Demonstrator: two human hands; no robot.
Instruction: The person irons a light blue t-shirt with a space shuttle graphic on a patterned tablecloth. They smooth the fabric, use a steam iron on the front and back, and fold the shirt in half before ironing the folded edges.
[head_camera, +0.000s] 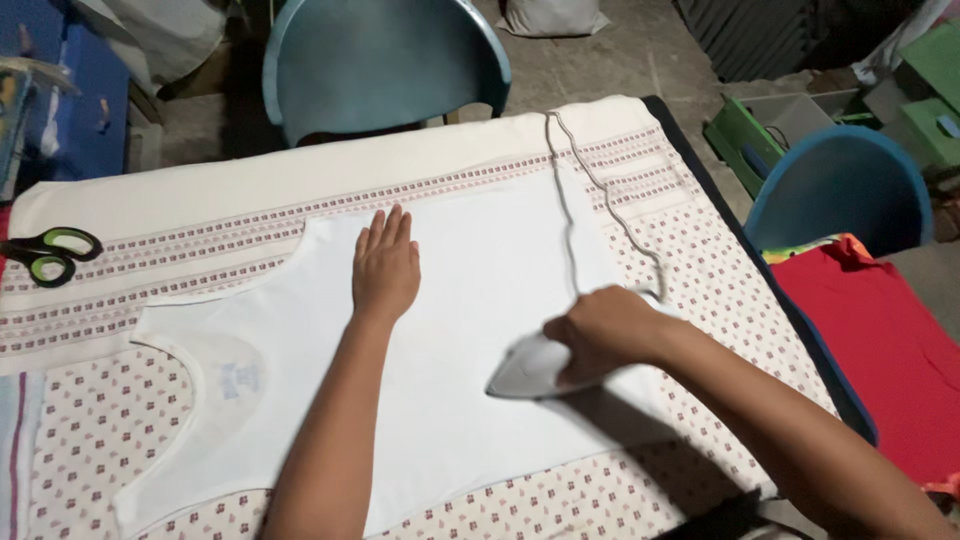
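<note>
— Where are your hands?

— My left hand (385, 270) lies flat on the white undershirt (470, 330), fingers (385, 228) straight and close together. My right hand (600, 335) is wrapped around the white iron (525, 372), which sits on the shirt.

— And the shirt?

— Spread on the patterned cloth (110, 420) over the surface, cord (600, 195) trailing across, scissors (50, 252) at the left edge.

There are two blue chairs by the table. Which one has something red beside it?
The blue chair on the right, at the table's right edge: a red cloth lies just below it. The other blue chair, at the far side, has none.
</note>
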